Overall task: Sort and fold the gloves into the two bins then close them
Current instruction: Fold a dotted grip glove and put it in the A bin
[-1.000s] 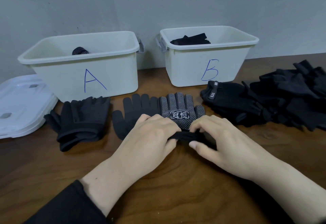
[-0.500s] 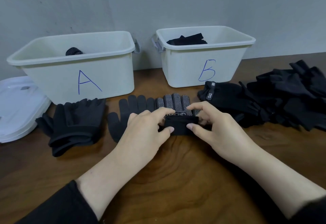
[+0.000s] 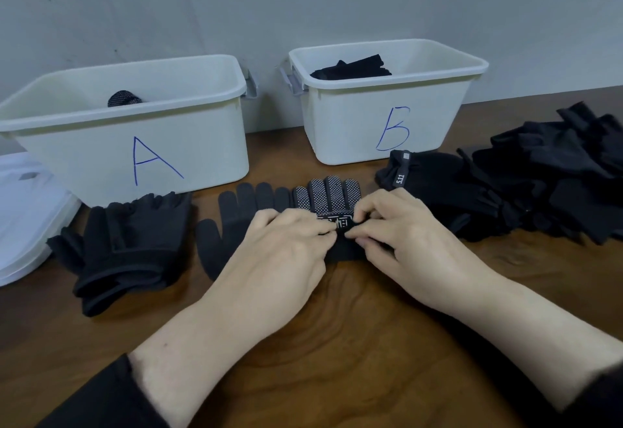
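Across the table (image 3: 337, 343) you have two open bins against the wall: bin A (image 3: 141, 144) on the left with one dotted bundle inside, bin B (image 3: 387, 117) on the right with plain black gloves showing over the rim. Your big unsorted pile (image 3: 539, 184) lies right of B, a smaller stack (image 3: 124, 252) sits in front of A, and the lids (image 3: 23, 218) wait at the far left, so both bins are far from closing.

Between the bins, just in front of you, lies the dotted glove (image 3: 328, 194) on top of a plain-looking one, fingers pointing to the wall. Your left hand (image 3: 286, 252) and right hand (image 3: 401, 238) are together, each pinching the cuff fold at the logo.

A second ago the cuff lay flat toward you; half a second ago you had lifted it over the palm; now the fold has rolled further up and covers most of the logo. I judge you are mid-fold, with roughly half the glove's length left to roll before it goes to A.
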Demonstrator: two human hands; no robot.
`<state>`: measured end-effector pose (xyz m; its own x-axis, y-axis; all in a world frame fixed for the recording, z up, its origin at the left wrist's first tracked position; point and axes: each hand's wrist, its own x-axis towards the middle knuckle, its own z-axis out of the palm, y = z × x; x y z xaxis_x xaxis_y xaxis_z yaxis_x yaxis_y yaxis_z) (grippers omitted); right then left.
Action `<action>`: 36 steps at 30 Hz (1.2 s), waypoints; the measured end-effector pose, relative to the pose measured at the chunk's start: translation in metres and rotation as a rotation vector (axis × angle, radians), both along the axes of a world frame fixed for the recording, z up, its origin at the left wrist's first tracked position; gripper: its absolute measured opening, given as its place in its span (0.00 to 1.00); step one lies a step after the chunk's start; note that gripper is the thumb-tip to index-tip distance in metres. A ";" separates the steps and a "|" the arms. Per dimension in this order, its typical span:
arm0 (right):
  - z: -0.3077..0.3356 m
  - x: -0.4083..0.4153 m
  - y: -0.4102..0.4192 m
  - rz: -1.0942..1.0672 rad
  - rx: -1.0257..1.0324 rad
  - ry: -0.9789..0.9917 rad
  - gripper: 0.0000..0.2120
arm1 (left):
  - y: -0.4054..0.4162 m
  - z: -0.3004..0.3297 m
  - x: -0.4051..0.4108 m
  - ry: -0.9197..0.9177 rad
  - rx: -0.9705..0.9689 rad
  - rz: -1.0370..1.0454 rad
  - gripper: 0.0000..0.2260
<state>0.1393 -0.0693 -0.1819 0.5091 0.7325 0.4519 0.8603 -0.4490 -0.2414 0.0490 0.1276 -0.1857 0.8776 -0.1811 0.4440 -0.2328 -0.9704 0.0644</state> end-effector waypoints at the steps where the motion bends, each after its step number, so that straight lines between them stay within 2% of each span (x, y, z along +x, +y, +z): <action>1: 0.001 0.000 -0.002 0.021 -0.040 0.018 0.12 | 0.001 0.001 -0.002 0.059 -0.014 0.007 0.18; 4: 0.006 0.002 -0.009 0.062 -0.170 0.114 0.21 | 0.002 0.008 -0.007 0.215 -0.022 0.044 0.25; 6: 0.007 0.005 -0.012 0.050 -0.196 0.170 0.23 | 0.002 0.010 -0.008 0.249 0.002 0.058 0.29; 10: 0.005 0.005 -0.009 -0.014 -0.147 0.190 0.19 | 0.003 0.011 -0.006 0.276 0.013 0.060 0.31; 12: 0.006 0.002 -0.007 -0.032 -0.115 0.181 0.15 | 0.004 0.008 -0.005 0.259 0.003 0.061 0.29; 18: 0.015 -0.004 -0.009 -0.050 -0.097 0.191 0.10 | 0.003 0.006 -0.003 0.151 -0.106 0.100 0.14; 21: 0.020 -0.005 -0.012 -0.047 -0.084 0.247 0.08 | 0.000 0.016 -0.008 0.140 -0.148 0.120 0.10; 30: 0.030 -0.008 -0.021 -0.029 -0.007 0.536 0.03 | 0.000 0.019 -0.015 0.188 -0.412 0.161 0.09; 36: 0.016 -0.003 -0.012 -0.075 0.197 0.628 0.10 | -0.005 0.023 -0.004 0.196 -0.517 0.212 0.11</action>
